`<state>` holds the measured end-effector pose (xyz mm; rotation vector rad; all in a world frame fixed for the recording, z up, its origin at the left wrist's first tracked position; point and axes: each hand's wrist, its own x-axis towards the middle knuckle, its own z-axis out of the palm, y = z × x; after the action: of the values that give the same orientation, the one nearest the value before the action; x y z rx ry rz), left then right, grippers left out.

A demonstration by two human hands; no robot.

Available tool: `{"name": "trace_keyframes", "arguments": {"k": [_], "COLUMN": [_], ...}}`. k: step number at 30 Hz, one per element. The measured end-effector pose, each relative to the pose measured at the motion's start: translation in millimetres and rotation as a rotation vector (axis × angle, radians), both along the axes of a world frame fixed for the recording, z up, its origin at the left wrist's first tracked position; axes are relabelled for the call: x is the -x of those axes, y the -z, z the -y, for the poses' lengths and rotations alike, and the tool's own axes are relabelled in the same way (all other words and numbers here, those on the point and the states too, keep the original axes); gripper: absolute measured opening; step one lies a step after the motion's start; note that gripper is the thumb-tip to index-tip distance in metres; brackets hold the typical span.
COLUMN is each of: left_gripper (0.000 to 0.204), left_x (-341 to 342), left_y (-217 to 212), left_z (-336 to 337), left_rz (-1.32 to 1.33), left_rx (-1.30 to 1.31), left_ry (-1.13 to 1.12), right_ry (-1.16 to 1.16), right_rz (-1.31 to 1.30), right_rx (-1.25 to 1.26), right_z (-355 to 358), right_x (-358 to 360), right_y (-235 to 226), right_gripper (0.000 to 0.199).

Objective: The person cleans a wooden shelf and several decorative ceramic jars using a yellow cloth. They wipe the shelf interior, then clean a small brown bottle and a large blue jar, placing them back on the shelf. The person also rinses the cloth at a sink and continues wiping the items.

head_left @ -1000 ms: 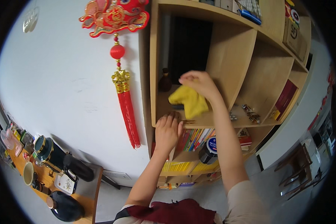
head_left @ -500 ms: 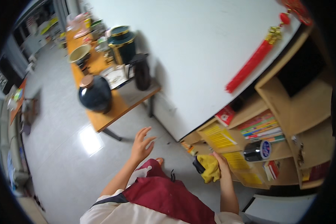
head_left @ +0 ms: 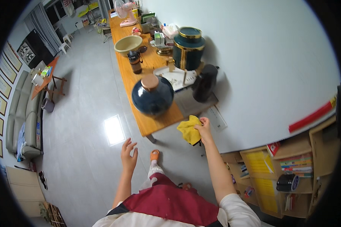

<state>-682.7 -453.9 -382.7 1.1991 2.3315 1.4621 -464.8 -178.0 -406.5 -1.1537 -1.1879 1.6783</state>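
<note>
A crumpled yellow cloth [head_left: 189,129] with a dark underside hangs from my right hand [head_left: 203,130], its fingers pinching one edge. It is just off the near right corner of a wooden table [head_left: 161,123]. My left hand [head_left: 129,156] is held out over the floor, fingers spread and holding nothing. Closest on the tabletop stands a round dark blue jar [head_left: 153,96] with a copper-coloured lid. To its right is a black kettle-like vessel [head_left: 205,83]; behind that stands a large dark green canister [head_left: 188,49] with gold bands.
Further along the table are a dark bottle [head_left: 135,62], a cream bowl [head_left: 128,44] and a pink fan [head_left: 127,13]. A wooden shelf unit [head_left: 291,153] with books stands at the right. Across the tiled floor, a grey sofa [head_left: 24,113] and a small folding table [head_left: 45,77] line the left.
My view has swung rightward relative to the shelf and closer to the table. My right hand has carried the yellow cloth up toward the table corner. My left hand remains open.
</note>
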Motion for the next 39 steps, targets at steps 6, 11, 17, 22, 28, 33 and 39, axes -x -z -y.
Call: {"name": "trace_keyframes", "arguments": {"k": [6,11,17,22,28,33,39], "left_gripper": [0.039,0.034,0.054,0.063,0.055,0.05,0.051], "left_x": [129.5,209.1,235.7,235.5,240.6,245.7,215.3], "left_y": [53.7,103.8,109.4,84.3,71.9,91.5,83.7], "left_z": [-66.1,-140.1,-220.9,-253.0,-247.3,-235.8,-176.5], "left_rz": [0.227,0.633,1.026,1.011,1.139,1.128,1.044], "left_rx": [0.064,0.073,-0.172,-0.104,-0.099,-0.046,-0.242], "left_ry": [0.106,0.187,0.318,0.597,0.804,0.86,0.713], "right_ry": [0.123,0.012,0.24,0.256,0.206,0.181,0.093], "right_rz": [0.19,0.542,0.027,-0.148,-0.275,-0.187,-0.078], "right_rx": [-0.116,-0.358,0.082,0.286,0.306,0.31,0.37], "right_z": [-65.9,-66.6,-10.7,29.9,32.1,25.5,-14.5], "right_x": [71.3,107.2,153.5,196.3,213.6,218.8,204.3], "right_y": [67.4,65.5,18.1,-13.0,-18.1,-26.8,-28.0], "right_gripper": [0.04,0.044,0.051,0.055,0.056,0.06,0.061]}}
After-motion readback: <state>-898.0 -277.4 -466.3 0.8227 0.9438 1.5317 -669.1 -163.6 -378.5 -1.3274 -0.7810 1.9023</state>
